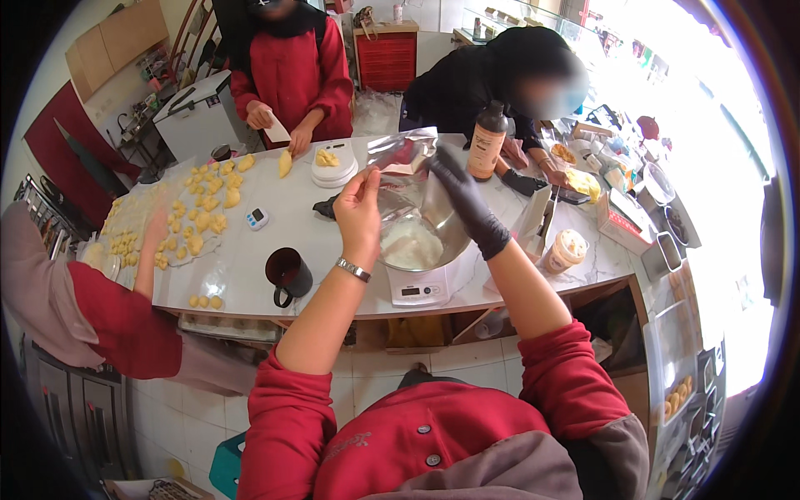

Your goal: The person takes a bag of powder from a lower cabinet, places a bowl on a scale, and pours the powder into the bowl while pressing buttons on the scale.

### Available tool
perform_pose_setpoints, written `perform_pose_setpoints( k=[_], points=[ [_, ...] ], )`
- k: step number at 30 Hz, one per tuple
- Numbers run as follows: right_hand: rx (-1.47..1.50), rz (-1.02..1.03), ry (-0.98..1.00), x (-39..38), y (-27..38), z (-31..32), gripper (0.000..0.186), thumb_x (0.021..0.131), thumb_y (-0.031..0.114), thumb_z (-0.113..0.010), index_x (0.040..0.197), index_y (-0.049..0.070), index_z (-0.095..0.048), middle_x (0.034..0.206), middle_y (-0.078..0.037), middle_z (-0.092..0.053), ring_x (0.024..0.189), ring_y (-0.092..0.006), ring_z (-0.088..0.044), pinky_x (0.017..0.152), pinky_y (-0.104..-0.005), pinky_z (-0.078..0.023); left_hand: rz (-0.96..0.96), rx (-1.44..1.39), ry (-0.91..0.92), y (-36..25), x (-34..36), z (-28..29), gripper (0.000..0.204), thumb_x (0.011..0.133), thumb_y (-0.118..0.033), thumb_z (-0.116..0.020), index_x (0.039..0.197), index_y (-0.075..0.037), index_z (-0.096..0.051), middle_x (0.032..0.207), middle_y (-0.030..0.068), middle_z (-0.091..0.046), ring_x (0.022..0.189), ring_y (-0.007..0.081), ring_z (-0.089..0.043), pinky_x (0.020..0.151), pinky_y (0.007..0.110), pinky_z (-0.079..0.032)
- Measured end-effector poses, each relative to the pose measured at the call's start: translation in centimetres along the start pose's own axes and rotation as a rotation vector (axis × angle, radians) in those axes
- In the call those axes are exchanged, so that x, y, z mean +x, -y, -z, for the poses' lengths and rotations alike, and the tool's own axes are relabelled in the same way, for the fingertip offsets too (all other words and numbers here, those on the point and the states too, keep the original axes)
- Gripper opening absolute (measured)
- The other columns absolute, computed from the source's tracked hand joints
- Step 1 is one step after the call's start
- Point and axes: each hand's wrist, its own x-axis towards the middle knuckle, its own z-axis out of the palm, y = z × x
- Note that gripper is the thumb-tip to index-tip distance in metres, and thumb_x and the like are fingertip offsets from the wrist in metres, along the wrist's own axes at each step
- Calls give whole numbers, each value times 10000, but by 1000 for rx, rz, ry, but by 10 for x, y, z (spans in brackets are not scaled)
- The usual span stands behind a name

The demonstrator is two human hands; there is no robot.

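A silver foil packet (pixel 403 148) is up above a metal mixing bowl (pixel 454 242), held between my two hands. My left hand (pixel 360 215), bare with a watch at its wrist, pinches the packet's left side. In a black glove, my right hand (pixel 465 200) grips its right side, with the fingertips partly hidden. White powder (pixel 411 245) lies in the bowl. Under the bowl sits a white kitchen scale (pixel 419 286). A black mug (pixel 288 276) stands to the left, and a brown bottle (pixel 487 142) is beyond my right hand.
Dough pieces (pixel 203 221) cover the table's left side, near a small timer (pixel 257 218). A co-worker across handles dough beside another scale (pixel 333 173); others work at the left and far right. A tub (pixel 565 252) and box (pixel 623 222) stand right.
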Motion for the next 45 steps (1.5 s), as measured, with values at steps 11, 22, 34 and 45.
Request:
perform_pose_setpoints(
  k=[11, 22, 34, 45],
  points=[
    [-469, 26, 152, -21, 59, 14, 186, 799, 167, -616, 921, 37, -666, 781, -95, -654, 711, -124, -590, 692, -274, -462, -203, 429, 431, -27, 16, -2, 98, 792, -50, -616, 850, 6, -671, 754, 37, -666, 701, 41, -567, 663, 191, -447],
    [-709, 264, -160, -53, 17, 20, 241, 775, 32, -543, 1000, 84, -611, 746, -186, -600, 690, -328, -606, 602, -376, -467, 5, 197, 248, 7, 30, 19, 891, 818, -589, -440, 1378, 14, -100, 1444, 174, -122, 1336, 227, -126, 1074, 324, -107],
    [-650, 288, -278, -63, 12, 23, 203, 818, 55, -548, 1010, 67, -615, 734, -148, -615, 643, -222, -620, 577, -294, -464, 409, -198, 230, 21, 30, 26, 1030, 783, -729, -273, 1359, 63, 47, 1456, 190, 56, 1359, 217, 52, 1087, 330, -3],
    [-580, 151, -252, -62, 24, 23, 186, 794, 63, -580, 976, 46, -612, 710, -185, -579, 636, -299, -594, 576, -329, -450, 395, -199, 224, 20, 28, 28, 973, 817, -683, -306, 1370, 49, 16, 1466, 165, -1, 1361, 190, 25, 1079, 293, -33]
  ],
)
